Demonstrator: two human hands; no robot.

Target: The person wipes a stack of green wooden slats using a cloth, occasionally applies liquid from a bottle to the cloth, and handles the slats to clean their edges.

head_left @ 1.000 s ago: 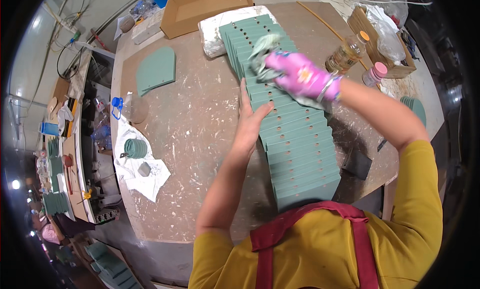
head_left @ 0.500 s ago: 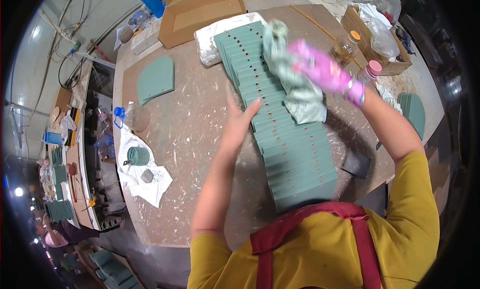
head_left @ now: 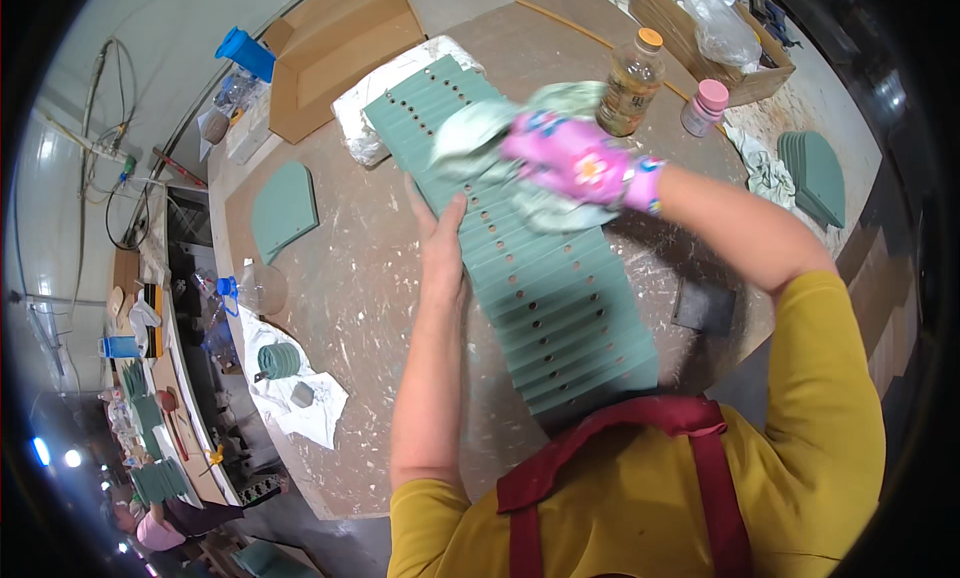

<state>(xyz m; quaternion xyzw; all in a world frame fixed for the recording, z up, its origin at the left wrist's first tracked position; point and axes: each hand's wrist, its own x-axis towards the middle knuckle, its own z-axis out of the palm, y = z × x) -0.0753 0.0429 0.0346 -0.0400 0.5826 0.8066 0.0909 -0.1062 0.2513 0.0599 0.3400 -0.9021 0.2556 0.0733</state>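
Observation:
A long row of overlapping green panels [head_left: 560, 333] with small holes slants across the table from my apron to a white wrapped bundle [head_left: 365, 143]. My left hand [head_left: 440, 233] is bare, its thumb and fingers stretched apart, against the row's left edge. In a pink flowered glove, my right hand [head_left: 575, 163] grips a crumpled pale green cloth [head_left: 470, 138]. That cloth lies over the upper middle of the row and hides some panels and holes there. The glove covers the exact hold of my right fingers.
An amber bottle [head_left: 630, 88] and a pink-capped jar [head_left: 706, 108] stand right of the cloth. A single green panel [head_left: 283, 213] lies at left, a panel stack [head_left: 812, 178] at far right. A cardboard box [head_left: 345, 58] sits behind. A dark block [head_left: 703, 306] lies right of the row.
My right hand has swept the cloth leftward and toward me over the panels. My left hand stays at the row's left edge. The whole view has shifted.

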